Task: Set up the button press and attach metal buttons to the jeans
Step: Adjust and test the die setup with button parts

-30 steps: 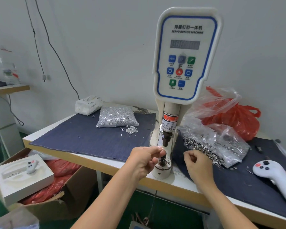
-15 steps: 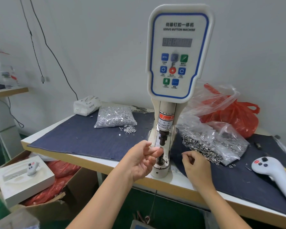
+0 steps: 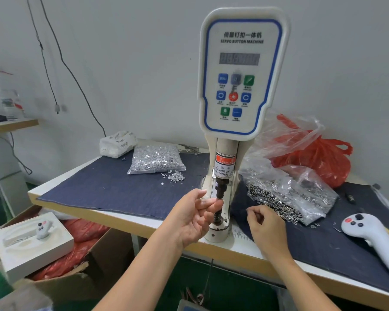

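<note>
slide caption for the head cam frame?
Left hand at the servo button machine's die; right hand beside the bag of metal rings.

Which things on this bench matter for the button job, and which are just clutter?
For the job:
- button press
- left hand at the press's die
- right hand
- bag of silver tacks
- bag of button rings
- denim cloth

Lying about:
- white controller
- red plastic bag
- tissue pack
- cardboard box

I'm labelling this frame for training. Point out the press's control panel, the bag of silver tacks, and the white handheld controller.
control panel (image 3: 239, 79): head view, keypad centre.
bag of silver tacks (image 3: 155, 159): head view, bag middle.
white handheld controller (image 3: 373, 240): head view, handle.
</note>
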### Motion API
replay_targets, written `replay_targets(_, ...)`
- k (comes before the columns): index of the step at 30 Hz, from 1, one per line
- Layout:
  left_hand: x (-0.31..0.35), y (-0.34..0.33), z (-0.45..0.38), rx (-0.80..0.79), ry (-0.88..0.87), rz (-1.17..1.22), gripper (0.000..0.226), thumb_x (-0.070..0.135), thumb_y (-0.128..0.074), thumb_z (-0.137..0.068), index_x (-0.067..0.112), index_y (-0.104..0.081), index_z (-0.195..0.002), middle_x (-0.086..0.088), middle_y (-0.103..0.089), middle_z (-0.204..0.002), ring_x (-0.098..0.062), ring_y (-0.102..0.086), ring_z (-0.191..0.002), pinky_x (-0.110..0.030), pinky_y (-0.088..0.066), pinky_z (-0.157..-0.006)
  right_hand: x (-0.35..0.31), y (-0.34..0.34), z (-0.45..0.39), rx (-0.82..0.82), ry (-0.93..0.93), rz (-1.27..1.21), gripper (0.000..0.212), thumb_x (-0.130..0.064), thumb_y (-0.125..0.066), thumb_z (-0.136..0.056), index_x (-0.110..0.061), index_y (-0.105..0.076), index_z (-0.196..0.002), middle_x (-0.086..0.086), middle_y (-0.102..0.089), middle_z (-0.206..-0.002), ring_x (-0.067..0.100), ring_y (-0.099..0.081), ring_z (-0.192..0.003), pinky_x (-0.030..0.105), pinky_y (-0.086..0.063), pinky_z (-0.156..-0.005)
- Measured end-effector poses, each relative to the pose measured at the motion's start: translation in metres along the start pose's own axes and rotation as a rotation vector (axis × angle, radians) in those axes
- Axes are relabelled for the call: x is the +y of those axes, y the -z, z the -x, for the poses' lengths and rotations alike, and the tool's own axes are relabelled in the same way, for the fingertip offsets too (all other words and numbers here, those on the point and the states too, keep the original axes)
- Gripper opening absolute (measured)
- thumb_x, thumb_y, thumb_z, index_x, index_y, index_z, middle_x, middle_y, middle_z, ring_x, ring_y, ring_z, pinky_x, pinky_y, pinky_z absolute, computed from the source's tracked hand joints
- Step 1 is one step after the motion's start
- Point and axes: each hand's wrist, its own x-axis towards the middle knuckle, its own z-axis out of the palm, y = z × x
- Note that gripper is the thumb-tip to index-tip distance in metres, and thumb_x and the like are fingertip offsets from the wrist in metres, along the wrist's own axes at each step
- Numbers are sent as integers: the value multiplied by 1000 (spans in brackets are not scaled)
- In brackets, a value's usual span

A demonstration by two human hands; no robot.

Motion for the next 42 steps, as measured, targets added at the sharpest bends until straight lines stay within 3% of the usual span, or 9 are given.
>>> replay_targets(23, 1, -1, 0, -10, -19, 31, 14, 11, -54, -86, -2, -59, -89, -12, -68, -73, -5, -36, -29, -12, -25, -26, 1, -2, -1, -5, 1, 3, 10, -8, -59, -88, -13, -67, -83, -7, -60, -76, 3, -53, -73, 17, -37, -62)
replay_targets(42, 2, 1, 0, 15, -17, -20, 28, 21, -51, -92, -3, -61, -99, -9, -69, -70, -6, -42, -32, -13, -28, -26, 1, -1, 0, -5, 2, 2, 11, -8, -59, -88, -14, -68, -84, -11, -57, -72, 2, -51, -70, 14, -34, -60)
